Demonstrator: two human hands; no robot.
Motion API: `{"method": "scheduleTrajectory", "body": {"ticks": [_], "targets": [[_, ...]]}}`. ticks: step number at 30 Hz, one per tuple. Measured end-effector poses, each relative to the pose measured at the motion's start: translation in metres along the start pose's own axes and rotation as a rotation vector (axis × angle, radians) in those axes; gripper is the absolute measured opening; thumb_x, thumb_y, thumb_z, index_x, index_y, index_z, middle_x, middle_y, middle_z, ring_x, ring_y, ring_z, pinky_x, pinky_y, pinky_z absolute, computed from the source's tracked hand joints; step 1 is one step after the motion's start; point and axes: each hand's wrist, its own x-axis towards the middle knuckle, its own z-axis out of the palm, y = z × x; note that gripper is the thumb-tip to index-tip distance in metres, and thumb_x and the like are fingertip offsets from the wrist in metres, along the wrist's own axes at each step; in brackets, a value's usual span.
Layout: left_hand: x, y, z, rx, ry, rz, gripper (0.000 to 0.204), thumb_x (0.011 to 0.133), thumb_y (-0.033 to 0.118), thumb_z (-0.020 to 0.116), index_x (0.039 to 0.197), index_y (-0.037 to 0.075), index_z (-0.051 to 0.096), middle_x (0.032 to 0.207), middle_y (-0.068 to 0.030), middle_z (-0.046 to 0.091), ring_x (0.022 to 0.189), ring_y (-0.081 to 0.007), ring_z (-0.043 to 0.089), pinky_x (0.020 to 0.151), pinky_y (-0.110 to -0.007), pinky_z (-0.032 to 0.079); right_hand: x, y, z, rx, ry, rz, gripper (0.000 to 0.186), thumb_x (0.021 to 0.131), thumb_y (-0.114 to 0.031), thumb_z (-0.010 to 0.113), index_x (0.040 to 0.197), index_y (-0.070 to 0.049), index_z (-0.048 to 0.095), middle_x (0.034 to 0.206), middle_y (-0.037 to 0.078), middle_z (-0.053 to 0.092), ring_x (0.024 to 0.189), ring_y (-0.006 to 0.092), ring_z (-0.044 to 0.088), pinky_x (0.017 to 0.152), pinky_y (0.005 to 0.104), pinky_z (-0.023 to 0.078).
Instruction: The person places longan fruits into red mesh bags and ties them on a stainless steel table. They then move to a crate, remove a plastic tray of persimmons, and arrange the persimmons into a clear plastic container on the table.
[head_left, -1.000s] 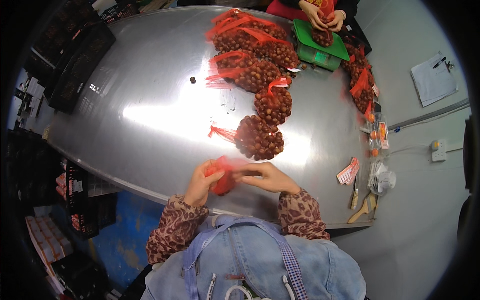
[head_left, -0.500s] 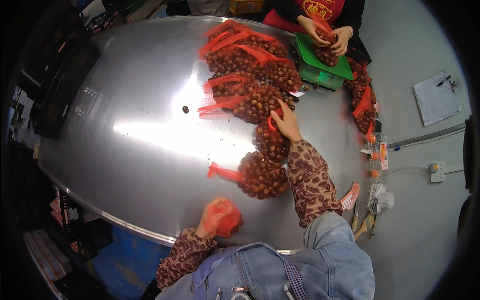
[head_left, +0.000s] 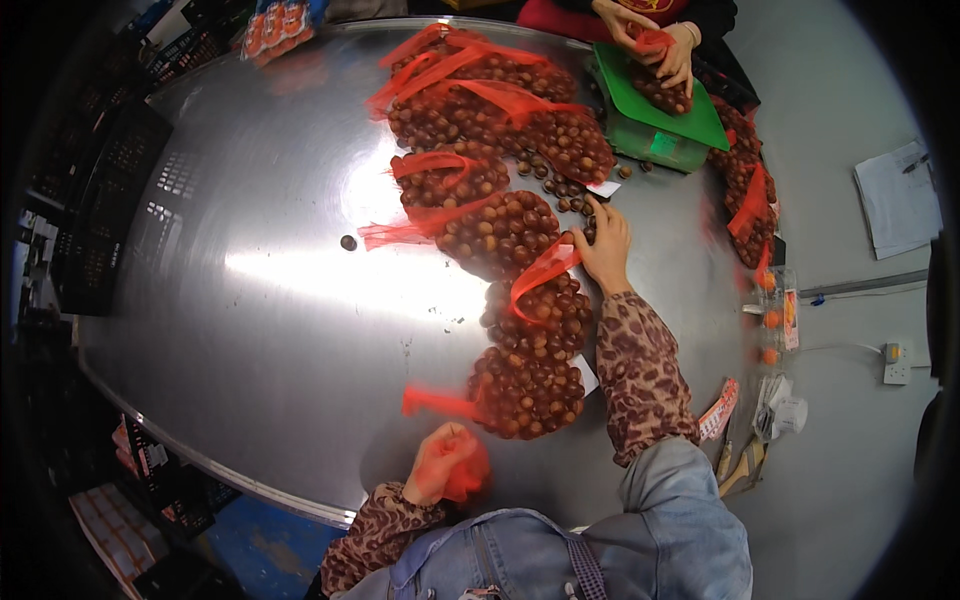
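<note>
My left hand (head_left: pixel 440 468) is closed around a bunched red mesh bag (head_left: pixel 466 470) at the table's near edge; the bag's contents are mostly hidden. My right hand (head_left: pixel 608 245) reaches to loose round brown nuts (head_left: pixel 563 188), thumb and fingers apart around a few at the pile's near end. Below its thumb lies a filled mesh bag of nuts (head_left: pixel 545 315), its red tail trailing up toward the thumb. Nearer me sits another filled bag (head_left: pixel 527 393), with a white slip partly under it. More filled bags (head_left: pixel 500 232) lie beyond, red tails mostly pointing left.
Across the metal table (head_left: pixel 250 350), a co-worker's hands (head_left: pixel 670 50) hold a nut bag over a green scale (head_left: pixel 655 110). Filled bags (head_left: pixel 748 195) line the right edge. A single nut (head_left: pixel 348 242) lies left. Black crates (head_left: pixel 115 210) stand along the left side.
My right hand has left the red-tailed bag and moved to the loose nuts beside it. My left hand still grips its mesh bag. The view has shifted; packed red fruit now shows at upper left.
</note>
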Motion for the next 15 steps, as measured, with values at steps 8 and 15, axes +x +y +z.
{"method": "scheduleTrajectory", "body": {"ticks": [8, 15], "targets": [[0.010, -0.007, -0.005, -0.044, 0.025, -0.070, 0.013, 0.095, 0.012, 0.058, 0.092, 0.004, 0.049, 0.081, -0.0046, 0.058, 0.071, -0.0124, 0.059, 0.063, -0.025, 0.048, 0.049, -0.006, 0.052, 0.069, 0.011, -0.067, 0.072, 0.079, -0.040, 0.073, 0.141, -0.023, 0.040, 0.130, 0.021, 0.041, 0.118, 0.0396, 0.042, 0.099, 0.0453, 0.036], [0.018, -0.013, -0.006, -0.002, 0.025, 0.013, 0.010, 0.096, 0.011, 0.057, 0.094, 0.003, 0.051, 0.083, -0.0048, 0.060, 0.073, -0.0119, 0.059, 0.065, -0.026, 0.049, 0.078, -0.027, 0.062, -0.071, -0.035, -0.247, 0.051, 0.083, -0.054, 0.062, 0.129, -0.033, 0.054, 0.130, 0.007, 0.046, 0.111, 0.0288, 0.047, 0.083, 0.0435, 0.042]]}}
